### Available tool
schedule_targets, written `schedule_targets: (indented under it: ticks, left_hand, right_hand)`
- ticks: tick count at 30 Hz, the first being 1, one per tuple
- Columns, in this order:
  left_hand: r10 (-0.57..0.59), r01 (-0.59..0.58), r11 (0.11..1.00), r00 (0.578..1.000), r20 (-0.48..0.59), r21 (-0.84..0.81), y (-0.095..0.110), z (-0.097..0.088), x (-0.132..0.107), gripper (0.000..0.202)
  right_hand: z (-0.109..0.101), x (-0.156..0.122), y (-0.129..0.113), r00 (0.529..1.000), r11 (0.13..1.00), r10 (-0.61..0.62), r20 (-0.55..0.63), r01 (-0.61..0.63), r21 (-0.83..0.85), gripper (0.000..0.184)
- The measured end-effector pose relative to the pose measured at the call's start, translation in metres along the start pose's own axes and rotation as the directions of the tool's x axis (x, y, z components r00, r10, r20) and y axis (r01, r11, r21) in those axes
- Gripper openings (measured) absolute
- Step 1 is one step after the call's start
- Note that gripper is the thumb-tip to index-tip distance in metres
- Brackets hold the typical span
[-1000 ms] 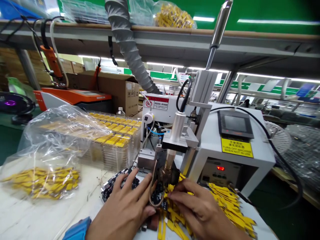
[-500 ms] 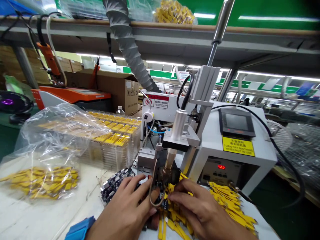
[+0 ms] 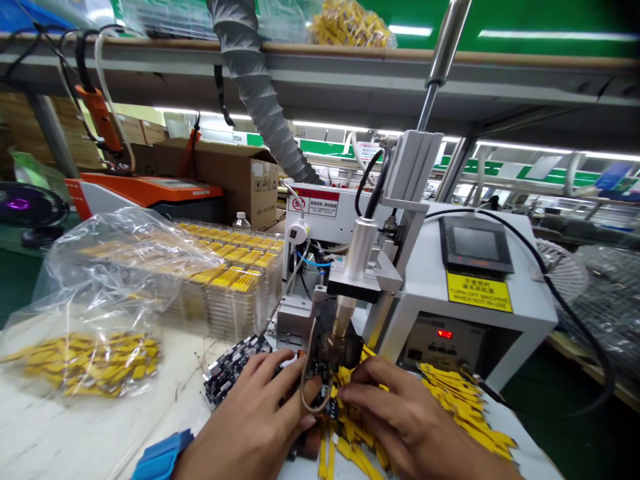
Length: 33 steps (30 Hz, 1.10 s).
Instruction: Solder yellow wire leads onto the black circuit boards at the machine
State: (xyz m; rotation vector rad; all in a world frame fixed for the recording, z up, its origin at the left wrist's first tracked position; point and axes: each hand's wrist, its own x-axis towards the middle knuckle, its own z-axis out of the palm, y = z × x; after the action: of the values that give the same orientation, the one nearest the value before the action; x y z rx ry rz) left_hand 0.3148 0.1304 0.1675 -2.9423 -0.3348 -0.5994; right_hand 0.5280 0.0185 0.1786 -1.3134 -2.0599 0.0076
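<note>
Beneath the metal head (image 3: 340, 327) of a soldering machine lies a small dark circuit board (image 3: 327, 400), partly covered by the head and a curved wire. My left hand (image 3: 260, 407), with a blue band (image 3: 163, 457) on its wrist, holds the board's left side between thumb and fingers. On the other side, my right hand (image 3: 390, 400) has its thumb and fingers pinched at a yellow flex cable (image 3: 345, 379) beside the board; the fingertips hide part of it. Several loose yellow flex cables (image 3: 353, 457) lie under my right hand. A stack of dark circuit boards (image 3: 235, 367) sits beyond my left hand.
More yellow cables (image 3: 465, 407) lie at right by the machine's control box (image 3: 525, 293). At left are a clear bag of yellow cables (image 3: 95, 360) and stacked clear trays (image 3: 235, 300). A grey duct (image 3: 255, 87) hangs overhead; a black cable (image 3: 575, 313) loops at right.
The view has shifted very slightly. Both hands keep nearly the same place and grip, and the board stays under the head.
</note>
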Motion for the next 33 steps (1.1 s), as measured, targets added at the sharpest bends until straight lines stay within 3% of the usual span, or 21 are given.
schedule_targets:
  ticks: [11, 33]
  left_hand:
    - [-0.048, 0.041, 0.994, 0.996, -0.078, -0.100, 0.0003, -0.0059, 0.0023, 0.038]
    - [0.039, -0.041, 0.999, 0.993, -0.113, -0.017, -0.0055, 0.0003, -0.0003, 0.041]
  right_hand:
    - [0.0013, -0.0006, 0.0051, 1.000, 1.000, 0.004, 0.020, -0.003, -0.012, 0.033]
    - [0.0034, -0.0016, 0.0030, 0.999, 0.999, -0.016, 0.036, 0.017, -0.039, 0.035]
